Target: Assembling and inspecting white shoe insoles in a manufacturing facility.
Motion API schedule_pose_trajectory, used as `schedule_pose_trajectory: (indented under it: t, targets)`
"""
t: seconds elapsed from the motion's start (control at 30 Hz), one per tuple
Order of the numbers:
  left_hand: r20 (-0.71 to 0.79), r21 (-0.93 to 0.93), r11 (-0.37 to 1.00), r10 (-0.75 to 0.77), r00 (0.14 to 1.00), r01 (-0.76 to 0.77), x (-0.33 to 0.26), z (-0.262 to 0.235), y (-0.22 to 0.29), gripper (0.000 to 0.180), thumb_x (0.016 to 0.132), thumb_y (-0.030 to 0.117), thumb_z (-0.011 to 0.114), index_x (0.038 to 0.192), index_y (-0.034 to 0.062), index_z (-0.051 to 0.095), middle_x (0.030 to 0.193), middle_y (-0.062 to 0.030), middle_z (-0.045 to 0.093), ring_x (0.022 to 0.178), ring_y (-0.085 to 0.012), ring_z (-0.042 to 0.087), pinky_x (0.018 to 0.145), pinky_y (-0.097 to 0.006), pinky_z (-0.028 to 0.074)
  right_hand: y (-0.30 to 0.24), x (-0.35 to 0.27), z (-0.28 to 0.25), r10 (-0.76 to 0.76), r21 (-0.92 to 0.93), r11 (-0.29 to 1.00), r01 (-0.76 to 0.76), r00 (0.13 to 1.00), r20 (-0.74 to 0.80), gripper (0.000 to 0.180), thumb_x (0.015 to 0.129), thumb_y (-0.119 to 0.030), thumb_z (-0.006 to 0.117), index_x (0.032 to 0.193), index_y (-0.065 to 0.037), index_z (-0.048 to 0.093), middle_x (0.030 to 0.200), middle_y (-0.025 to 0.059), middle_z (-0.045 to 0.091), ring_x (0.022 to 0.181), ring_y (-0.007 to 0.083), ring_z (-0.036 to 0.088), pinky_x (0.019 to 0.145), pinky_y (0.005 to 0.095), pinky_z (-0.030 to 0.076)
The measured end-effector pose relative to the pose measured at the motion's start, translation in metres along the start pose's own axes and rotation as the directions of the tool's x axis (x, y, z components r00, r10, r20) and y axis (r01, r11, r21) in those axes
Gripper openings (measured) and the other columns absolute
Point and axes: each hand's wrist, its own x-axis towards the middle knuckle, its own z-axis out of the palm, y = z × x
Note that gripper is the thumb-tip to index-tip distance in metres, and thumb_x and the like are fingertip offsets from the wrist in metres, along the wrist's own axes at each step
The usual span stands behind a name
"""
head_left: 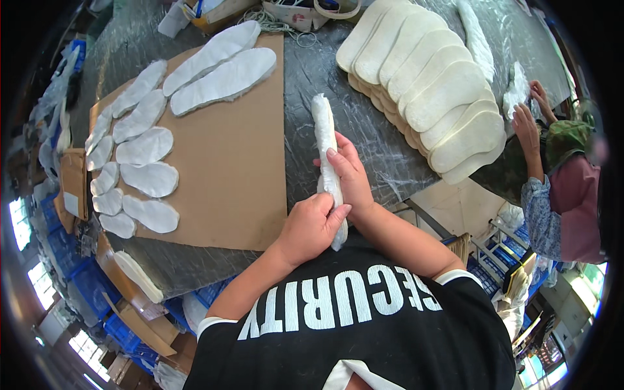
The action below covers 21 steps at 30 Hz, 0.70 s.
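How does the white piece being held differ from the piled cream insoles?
The white piece is held narrow side up in the left hand and right hand; the cream insoles lie broad side up, overlapping. The white piece looks fuzzy; the cream insoles look smoother. Both are long and pale.

Large, bold white block capitals (344, 302) spell a single word across the front of the person's black shirt with white-edged sleeves (455, 331), arching from nearly seven o'clock, through six, to between four and five. The letters stand upside down in this view, with a slightly worn print surface. At nine o'clock, a brown flat packet (73, 167) bears a white rectangular patch (71, 203), too small to read.
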Motion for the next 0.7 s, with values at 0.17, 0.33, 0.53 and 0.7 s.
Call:
schedule_pose_trajectory:
  t: [0.17,0.33,0.53,0.7]
  targets:
    - [0.042,-0.147,0.989,0.017,0.999,-0.011,0.003,-0.003,-0.007,0.037,0.095,0.026,0.059,0.071,-0.0006,0.048,0.061,-0.0095,0.049,0.055,-0.0169,0.048,0.053,-0.033,0.040,0.002,0.002,-0.003,0.031,0.004,1.000,-0.031,1.000,0.004,0.050,0.096,-0.026,0.052,0.141,-0.009,0.035,0.110,0.0051,0.055,0.090,0.0132,0.057,0.068,0.0267,0.049]
    - [0.051,-0.315,0.936,-0.147,0.988,0.155,0.004,-0.002,-0.004,0.036,0.100,0.026,0.051,0.073,0.0013,0.053,0.063,-0.0013,0.053,0.057,-0.0091,0.047,0.054,-0.028,0.040,0.004,0.000,-0.015,0.148,-0.062,0.988,-0.141,0.979,0.143,0.052,0.101,-0.038,0.044,0.144,-0.010,0.035,0.111,0.0057,0.057,0.090,0.0130,0.056,0.073,0.0277,0.049]
    - [0.063,-0.495,0.846,-0.195,0.979,0.200,0.002,0.003,-0.018,0.030,0.100,0.017,0.050,0.075,0.0003,0.054,0.064,-0.0029,0.055,0.060,-0.0093,0.049,0.056,-0.028,0.041,0.000,-0.020,-0.034,0.118,0.055,0.983,-0.175,0.833,0.540,0.072,0.099,-0.037,0.049,0.153,-0.009,0.012,0.142,0.0091,0.038,0.120,0.0171,0.046,0.102,0.0333,0.039]
    - [0.093,-0.592,0.789,-0.135,0.986,0.164,0.003,0.009,-0.018,0.027,0.101,0.020,0.049,0.078,0.0061,0.055,0.065,0.0023,0.050,0.057,-0.0049,0.045,0.053,-0.020,0.037,-0.002,-0.027,-0.034,0.119,0.115,0.973,-0.201,0.860,0.496,0.067,0.099,-0.031,0.048,0.154,-0.012,0.013,0.139,0.0096,0.041,0.111,0.0159,0.050,0.093,0.0304,0.046]
